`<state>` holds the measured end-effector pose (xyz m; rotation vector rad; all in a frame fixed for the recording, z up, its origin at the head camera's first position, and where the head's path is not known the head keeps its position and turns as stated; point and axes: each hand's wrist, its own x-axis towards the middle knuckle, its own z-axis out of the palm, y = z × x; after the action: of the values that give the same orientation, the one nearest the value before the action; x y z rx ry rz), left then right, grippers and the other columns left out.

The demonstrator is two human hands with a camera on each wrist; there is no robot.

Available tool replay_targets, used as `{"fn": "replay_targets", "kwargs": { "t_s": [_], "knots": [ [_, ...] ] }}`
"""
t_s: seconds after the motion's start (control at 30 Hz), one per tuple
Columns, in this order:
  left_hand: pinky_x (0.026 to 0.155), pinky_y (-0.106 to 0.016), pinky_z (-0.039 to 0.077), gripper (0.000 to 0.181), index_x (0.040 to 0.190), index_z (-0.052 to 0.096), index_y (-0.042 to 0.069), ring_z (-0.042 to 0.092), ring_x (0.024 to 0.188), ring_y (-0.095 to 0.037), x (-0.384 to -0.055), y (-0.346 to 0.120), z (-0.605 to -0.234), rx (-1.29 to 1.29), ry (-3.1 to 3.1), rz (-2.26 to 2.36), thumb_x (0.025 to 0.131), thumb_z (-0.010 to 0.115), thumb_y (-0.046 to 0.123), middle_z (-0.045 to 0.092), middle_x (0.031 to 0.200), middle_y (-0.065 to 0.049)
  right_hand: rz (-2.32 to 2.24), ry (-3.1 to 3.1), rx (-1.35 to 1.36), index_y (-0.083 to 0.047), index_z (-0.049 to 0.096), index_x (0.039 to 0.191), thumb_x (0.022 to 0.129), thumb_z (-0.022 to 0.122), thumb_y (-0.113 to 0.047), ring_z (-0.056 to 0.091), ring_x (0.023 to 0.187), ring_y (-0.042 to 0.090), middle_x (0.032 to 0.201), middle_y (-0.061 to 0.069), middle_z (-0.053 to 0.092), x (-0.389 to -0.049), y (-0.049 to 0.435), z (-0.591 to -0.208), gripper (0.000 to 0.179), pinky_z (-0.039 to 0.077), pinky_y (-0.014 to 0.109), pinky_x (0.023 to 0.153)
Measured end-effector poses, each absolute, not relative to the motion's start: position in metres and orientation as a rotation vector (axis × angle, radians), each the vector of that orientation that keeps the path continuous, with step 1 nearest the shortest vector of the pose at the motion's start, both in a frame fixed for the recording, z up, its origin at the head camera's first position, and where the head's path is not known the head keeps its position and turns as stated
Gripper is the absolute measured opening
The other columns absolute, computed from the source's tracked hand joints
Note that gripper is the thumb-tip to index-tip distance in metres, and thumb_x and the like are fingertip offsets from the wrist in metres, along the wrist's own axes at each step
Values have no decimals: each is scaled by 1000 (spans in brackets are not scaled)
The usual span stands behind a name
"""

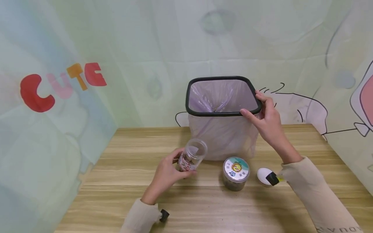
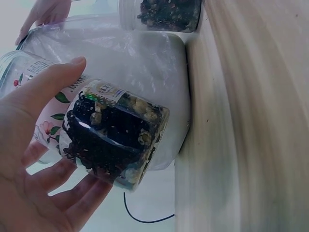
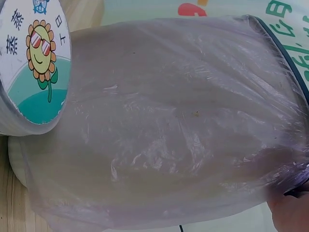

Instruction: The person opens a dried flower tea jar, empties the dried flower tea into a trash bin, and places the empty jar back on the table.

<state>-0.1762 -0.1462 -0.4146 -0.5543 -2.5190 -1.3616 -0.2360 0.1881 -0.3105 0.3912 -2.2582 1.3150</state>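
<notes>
In the head view my left hand point(image 1: 164, 171) grips a clear plastic jar point(image 1: 198, 152) with a floral label, tilted and without a lid. Dark, crumbly dried bits fill its bottom end, plain in the left wrist view on the jar point(image 2: 116, 133). Just behind it stands a trash bin point(image 1: 222, 114) with a black rim, lined with a translucent purplish bag point(image 1: 224, 137). My right hand point(image 1: 270, 121) holds the right front corner of that rim, thumb in front and fingers along the side. The jar's mouth is below the rim, outside the bin.
A second jar point(image 1: 236, 170) with a sunflower-printed lid stands upright in front of the bin. To its right lies a white round lid-like piece point(image 1: 264, 175), partly hidden by the right wrist's black strap end. The wooden table point(image 1: 131, 152) meets a printed curtain at the back.
</notes>
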Motion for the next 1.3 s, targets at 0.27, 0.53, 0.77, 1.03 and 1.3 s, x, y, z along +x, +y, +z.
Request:
{"fn": "replay_targets", "kwargs": {
  "t_s": [0.27,0.53,0.77,1.03,1.3],
  "knots": [
    [90,-40,54,71,125,62,22,64,105,-13,-181,-154,-407,-593,-2501,-1359,63,96,23,68,113,6,1320,-2275,405,-2,32,148,93,73,-28,46,130,27,161,-1,28,-236,189,-309,74,37,13,93],
    [90,-43,53,70,126,62,19,64,105,-18,-183,-164,-396,-532,-2472,-1370,64,96,21,67,114,3,1382,-2253,388,-1,35,146,91,75,-22,49,126,27,160,0,31,-240,189,-309,72,38,11,85],
    [88,-42,55,68,124,63,18,65,102,-18,-183,-170,-386,-466,-2435,-1341,64,96,26,68,112,0,1429,-2238,407,-1,34,146,91,75,-21,51,121,27,160,1,31,-239,187,-309,72,38,11,82],
    [89,-44,55,68,123,64,13,66,105,-25,-187,-172,-368,-412,-2390,-1317,64,96,24,69,113,-7,1429,-2244,404,-1,33,147,91,75,-24,48,129,28,161,1,29,-237,187,-307,74,38,11,87],
    [91,-48,53,72,129,62,12,64,107,-28,-191,-174,-350,-364,-2366,-1305,66,95,24,68,117,-10,1434,-2244,406,-2,32,148,92,74,-23,49,126,28,161,1,29,-236,188,-307,73,38,11,85]
  ]
}}
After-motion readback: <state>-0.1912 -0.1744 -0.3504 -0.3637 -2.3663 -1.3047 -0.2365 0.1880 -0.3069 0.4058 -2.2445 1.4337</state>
